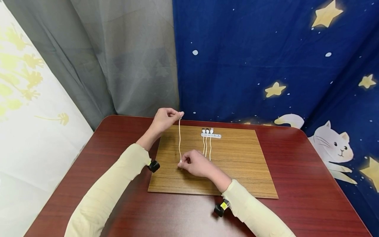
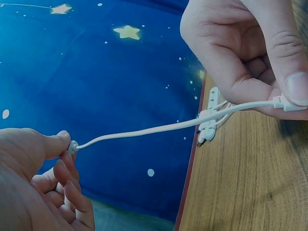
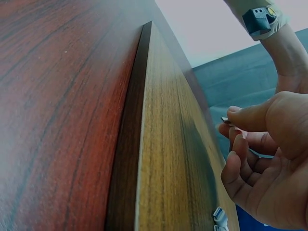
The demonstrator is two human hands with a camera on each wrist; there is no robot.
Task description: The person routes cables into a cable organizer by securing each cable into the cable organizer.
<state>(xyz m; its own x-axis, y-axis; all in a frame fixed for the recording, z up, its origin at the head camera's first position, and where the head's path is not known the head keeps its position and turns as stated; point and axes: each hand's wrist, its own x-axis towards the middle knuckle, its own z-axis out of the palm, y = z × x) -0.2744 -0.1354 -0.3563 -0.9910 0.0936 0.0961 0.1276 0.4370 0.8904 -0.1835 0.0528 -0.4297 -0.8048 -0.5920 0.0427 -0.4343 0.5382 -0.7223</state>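
Note:
A short white USB cable [image 1: 179,140] is stretched between my two hands above the wooden board. My left hand [image 1: 164,120], the higher and farther one, pinches the small connector [image 2: 72,147] between thumb and fingertips. Lower and nearer, my right hand [image 1: 196,163] pinches the wider plug [image 2: 288,102] at the other end. In the right wrist view its metal tip [image 3: 224,120] pokes out past the thumb. Beyond the right hand, a pale cable clip strip [image 1: 216,135] lies near the board's far edge. Three white cables [image 1: 210,148] sit in its left slots, their lower parts hidden behind the right hand.
The wood-grain board [image 1: 237,164] rests on a dark red table [image 1: 118,138]. A grey curtain [image 1: 133,65] and a blue starry curtain [image 1: 231,82] hang behind the table's far edge. A camera is strapped to each wrist.

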